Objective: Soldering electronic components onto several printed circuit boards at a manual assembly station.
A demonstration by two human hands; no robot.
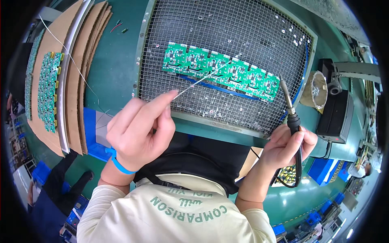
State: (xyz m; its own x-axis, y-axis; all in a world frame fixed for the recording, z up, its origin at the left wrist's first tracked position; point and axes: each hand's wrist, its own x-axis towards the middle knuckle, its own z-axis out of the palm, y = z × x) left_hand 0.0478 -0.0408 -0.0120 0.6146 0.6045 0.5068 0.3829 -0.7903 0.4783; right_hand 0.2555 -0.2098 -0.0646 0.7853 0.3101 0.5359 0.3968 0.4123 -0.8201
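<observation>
Left fingers (162,101) pinch thin silver wire (201,80), likely light, pliable; right fingers (289,148) pinch metal-tipped soldering iron (287,97), best held by black handle (294,121).

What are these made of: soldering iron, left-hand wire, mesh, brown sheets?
Soldering iron: shaft looks metal, from its grey sheen; black handle probably plastic or rubber, matte.
Wire: silvery, slightly shiny; probably metal, maybe solder.
Mesh: likely metal; dull grey crossing strands.
Brown sheets: apparently cardboard; matte, tan.
</observation>
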